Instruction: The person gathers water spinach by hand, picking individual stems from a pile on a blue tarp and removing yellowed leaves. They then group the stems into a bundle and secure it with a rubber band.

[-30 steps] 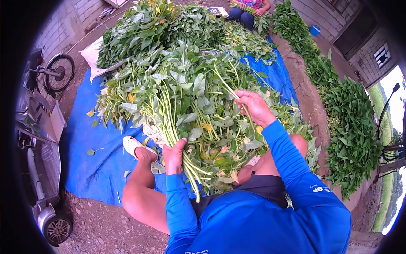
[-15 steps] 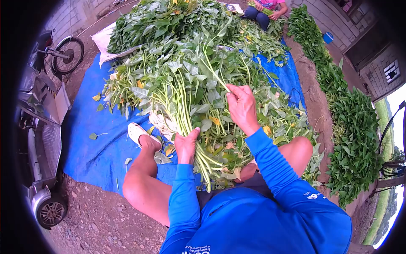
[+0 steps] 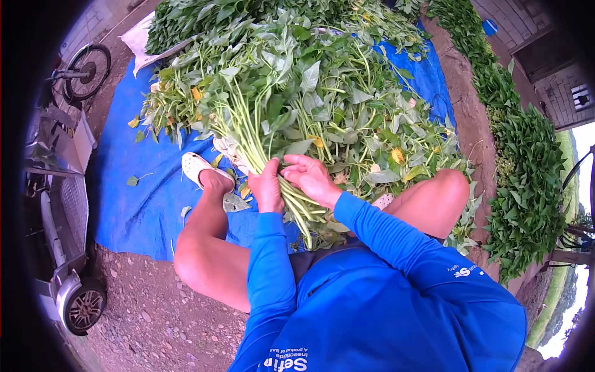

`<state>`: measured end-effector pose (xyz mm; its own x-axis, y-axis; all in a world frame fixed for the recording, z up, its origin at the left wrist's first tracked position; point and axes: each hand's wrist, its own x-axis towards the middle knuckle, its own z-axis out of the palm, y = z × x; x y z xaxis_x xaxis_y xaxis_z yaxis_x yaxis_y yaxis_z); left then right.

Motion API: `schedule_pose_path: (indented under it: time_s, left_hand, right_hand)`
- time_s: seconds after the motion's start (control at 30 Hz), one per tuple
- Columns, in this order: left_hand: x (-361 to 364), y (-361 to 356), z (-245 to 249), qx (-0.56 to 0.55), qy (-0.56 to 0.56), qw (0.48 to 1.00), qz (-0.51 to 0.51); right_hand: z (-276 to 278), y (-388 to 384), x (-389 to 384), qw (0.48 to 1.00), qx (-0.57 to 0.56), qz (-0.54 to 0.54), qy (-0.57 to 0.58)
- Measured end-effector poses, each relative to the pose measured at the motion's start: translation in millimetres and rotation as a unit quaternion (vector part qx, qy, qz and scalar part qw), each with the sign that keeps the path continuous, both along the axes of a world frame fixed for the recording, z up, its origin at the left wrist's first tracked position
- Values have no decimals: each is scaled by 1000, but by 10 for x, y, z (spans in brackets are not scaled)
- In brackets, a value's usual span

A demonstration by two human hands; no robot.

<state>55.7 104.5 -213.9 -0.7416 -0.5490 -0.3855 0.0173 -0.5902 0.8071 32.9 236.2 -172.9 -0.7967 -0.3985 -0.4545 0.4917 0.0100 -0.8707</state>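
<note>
Bundle of leafy green stems (image 3: 245,133), one: held in the left hand (image 3: 266,189), above the near side of a heap of loose greens (image 3: 365,118). Leaves directed away from the body; cut-looking ends (image 3: 304,226) directed toward the lap, unevenly spread.

Left hand: closed around the lower stems, thumb uppermost. Right hand (image 3: 312,181): set against the bundle just beside the left, fingers partly curled; whether a stem is pinched by them cannot be told.

Step in hand, as judged: stems being gathered and settled into the held bundle. For the next move, a steady left grip would be called for, with the right fingers kept close so that the stems are lined up and none is bent or dropped.

Surroundings: blue tarpaulin (image 3: 136,208) spread beneath the heap; pale perforated shoe (image 3: 194,166) worn on the left foot; denser pile of leaves (image 3: 207,25) at the far side; long row of greens (image 3: 524,161) laid to the right.

Differences from the earlier frame: the right hand, formerly raised apart with a single stem pinched, has been brought down to the bundle; that stem can no longer be singled out. The left grip is unchanged. The view has been tipped nearer the body.
</note>
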Motion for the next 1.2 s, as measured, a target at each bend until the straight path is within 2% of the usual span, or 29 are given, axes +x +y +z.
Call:
schedule_pose_path:
  time_s: [0.07, 0.1, 0.13, 0.2, 0.3, 0.4, 0.43, 0.53, 0.57, 0.67, 0.7, 0.73, 0.8, 0.83, 0.87, 0.93, 0.97, 1.0, 1.07, 1.1, 1.2]
  left_hand:
    - [1, -300, 202, -55, 13, 998, 9]
    - [17, -450, 298, -56, 3, 998, 0]
    - [35, -551, 429, -59, -7, 998, -9]
    - [57, -557, 734, -88, -3, 996, 31]
    - [56, -509, 796, -95, -3, 995, 27]
    - [52, -442, 807, -106, -11, 994, 17]
    - [42, -435, 817, -101, -9, 995, 11]
    - [15, -485, 750, -86, -16, 996, -15]
    - [6, -492, 710, -84, -22, 996, -17]
    - [-9, -511, 654, -72, -22, 997, -23]
    - [7, -508, 656, -75, -16, 997, -24]
    - [-5, -506, 673, -77, -9, 997, -23]
    - [-76, -516, 733, -70, 10, 997, -5]
    - [-79, -493, 772, -67, 15, 998, -3]
    - [-32, -443, 777, -62, 14, 998, -11]
    - [-46, -458, 698, -57, 3, 998, -38]
    - [-48, -419, 698, -59, 11, 998, -24]
    - [-86, -401, 706, -62, 25, 998, -2]
    - [-64, -420, 720, -58, 13, 998, -20]
    - [-19, -421, 711, -56, 3, 998, -31]
    - [1, -419, 652, -46, 23, 998, -34]
  right_hand:
    - [-218, 194, -331, 981, 151, -28, 122]
    - [-313, 249, -518, 955, 229, -93, 160]
    - [-657, 347, -752, 930, 265, -132, 216]
    - [-885, 371, -1074, 927, 263, -148, 224]
    - [-948, 287, -1364, 904, 352, -112, 217]
    - [-988, 128, -1499, 832, 458, -159, 270]
    - [-821, 72, -1492, 881, 419, -141, 169]
    - [-553, -127, -1380, 838, 514, -65, 172]
    - [-682, -159, -1416, 804, 559, -75, 189]
    - [-871, -14, -1769, 841, 524, 27, 130]
    - [-697, 15, -1776, 849, 507, 12, 147]
    - [-587, 84, -1796, 902, 400, -28, 158]
    - [-380, 300, -1912, 965, 169, -96, 175]
    - [-434, 479, -2079, 975, 113, -67, 180]
    - [135, 506, -1893, 986, 84, -38, 139]
    - [100, 646, -2045, 947, 287, 8, 144]
    - [76, 727, -1977, 945, 308, 31, 105]
    - [-188, 793, -1972, 962, 262, -4, 79]
    - [-18, 859, -1811, 989, 145, -17, -21]
    - [21, 875, -1746, 992, 106, -56, -51]
    - [-77, 1045, -1773, 990, -32, -69, -115]
